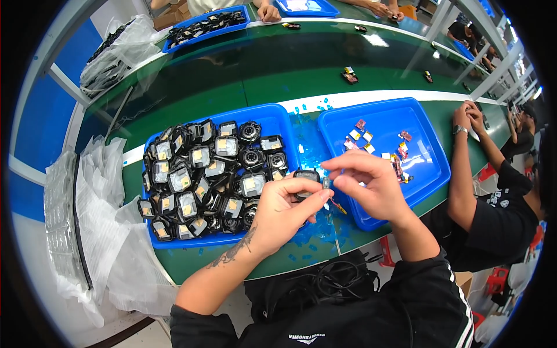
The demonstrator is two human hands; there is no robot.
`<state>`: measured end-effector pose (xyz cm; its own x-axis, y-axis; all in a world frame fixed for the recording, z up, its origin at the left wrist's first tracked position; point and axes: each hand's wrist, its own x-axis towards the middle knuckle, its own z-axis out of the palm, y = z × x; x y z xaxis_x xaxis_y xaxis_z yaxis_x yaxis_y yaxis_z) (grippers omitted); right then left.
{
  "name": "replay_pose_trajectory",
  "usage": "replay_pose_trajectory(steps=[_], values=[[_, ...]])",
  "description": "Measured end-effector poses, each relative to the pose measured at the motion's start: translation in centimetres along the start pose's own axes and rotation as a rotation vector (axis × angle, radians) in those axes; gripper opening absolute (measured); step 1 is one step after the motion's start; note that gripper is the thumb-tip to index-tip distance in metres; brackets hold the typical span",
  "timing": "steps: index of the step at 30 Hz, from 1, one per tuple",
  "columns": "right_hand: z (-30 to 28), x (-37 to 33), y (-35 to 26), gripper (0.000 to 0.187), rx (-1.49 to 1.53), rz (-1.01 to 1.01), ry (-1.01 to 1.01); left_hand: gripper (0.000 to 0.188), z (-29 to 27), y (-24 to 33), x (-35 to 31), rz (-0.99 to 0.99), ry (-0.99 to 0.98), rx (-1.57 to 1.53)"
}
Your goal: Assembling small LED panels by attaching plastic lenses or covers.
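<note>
My left hand is closed on a small black watch case, pinching it between thumb and fingers above the gap between two blue trays. A small greyish piece shows by the left thumb tip. Below it hangs a small part with red and yellow wires. My right hand comes in from the right, its index fingertip and thumb slightly apart beside the watch case. I see nothing clearly held in it. Left of my hands, the blue tray is heaped with black watch cases.
A second blue tray on the right holds several small red boards with yellow-white batteries. Bits of blue film litter the green table. Beyond runs a green conveyor carrying a few parts. A co-worker's arms are at the right.
</note>
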<state>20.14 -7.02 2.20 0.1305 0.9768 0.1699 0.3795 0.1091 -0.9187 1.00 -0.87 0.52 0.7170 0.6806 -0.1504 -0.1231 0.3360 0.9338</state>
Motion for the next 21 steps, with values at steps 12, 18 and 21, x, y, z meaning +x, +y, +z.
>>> replay_pose_trajectory(steps=[12,18,21], values=[[0.0,-0.4,0.8,0.024,0.732,0.160,-0.333,0.018,-0.4,0.5,0.1,0.049,-0.214,0.037],[0.3,-0.7,1.2,0.015,0.757,-0.043,-0.257,0.014,0.1,0.7,0.1,0.011,-0.102,-0.012],[-0.6,-1.0,0.5,0.015,0.769,-0.074,-0.167,0.025,0.2,0.2,0.3,0.214,0.133,0.122]])
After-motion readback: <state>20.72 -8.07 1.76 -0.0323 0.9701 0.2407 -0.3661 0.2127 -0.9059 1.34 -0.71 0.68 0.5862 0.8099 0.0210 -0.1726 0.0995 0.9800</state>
